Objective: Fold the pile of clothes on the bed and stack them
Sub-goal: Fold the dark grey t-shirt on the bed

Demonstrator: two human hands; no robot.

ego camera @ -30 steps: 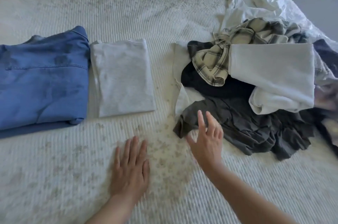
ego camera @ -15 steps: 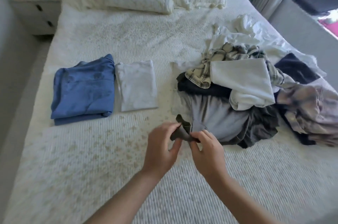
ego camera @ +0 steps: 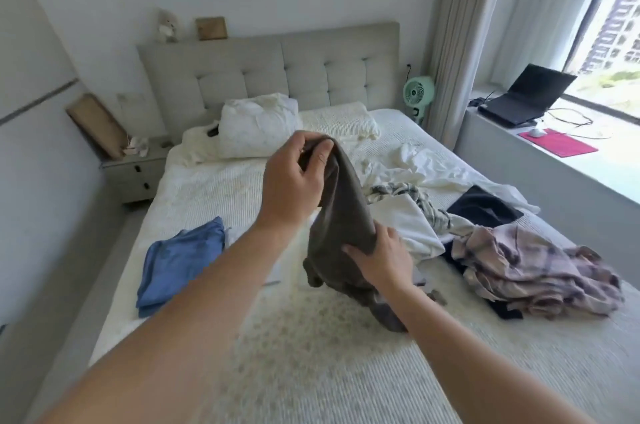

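My left hand (ego camera: 292,181) is raised high and pinches the top edge of a dark grey garment (ego camera: 341,215), which hangs down over the bed (ego camera: 311,354). Lower down, my right hand (ego camera: 384,259) grips the same garment along its right side. The garment's bottom end still touches the bedcover. To the right lies the unfolded pile (ego camera: 502,250): a white piece, a plaid shirt, a black piece and a pinkish checked one. A folded blue garment (ego camera: 180,260) lies at the left. The folded white piece beside it is mostly hidden behind my left arm.
Pillows (ego camera: 259,127) and the padded headboard are at the far end. A nightstand (ego camera: 133,174) stands at the left. A green fan (ego camera: 418,94), a curtain and a window ledge with a laptop (ego camera: 526,96) are on the right.
Both hands took the dark grey garment from the pile's near edge and lifted it. My left hand rose high with its top edge. The view tilted up toward the headboard.
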